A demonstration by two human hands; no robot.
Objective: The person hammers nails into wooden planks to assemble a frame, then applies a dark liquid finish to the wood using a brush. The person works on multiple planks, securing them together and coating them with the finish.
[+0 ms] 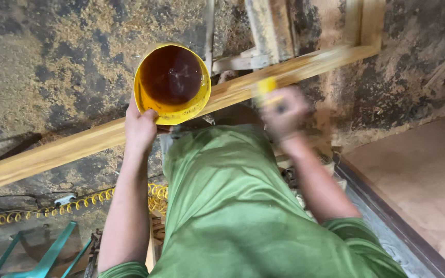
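At about eleven o'clock from the middle of my view, I see the left hand closed on the rim of a yellow bucket holding dark brown liquid. The bucket sits just above a long wooden plank that runs from eight o'clock up toward two o'clock. At one o'clock, the right hand is blurred, curled around something yellow over the plank; I cannot tell what it is. A green shirt fills six o'clock. A coiled yellow hose lies at eight o'clock on the sawdust-strewn floor.
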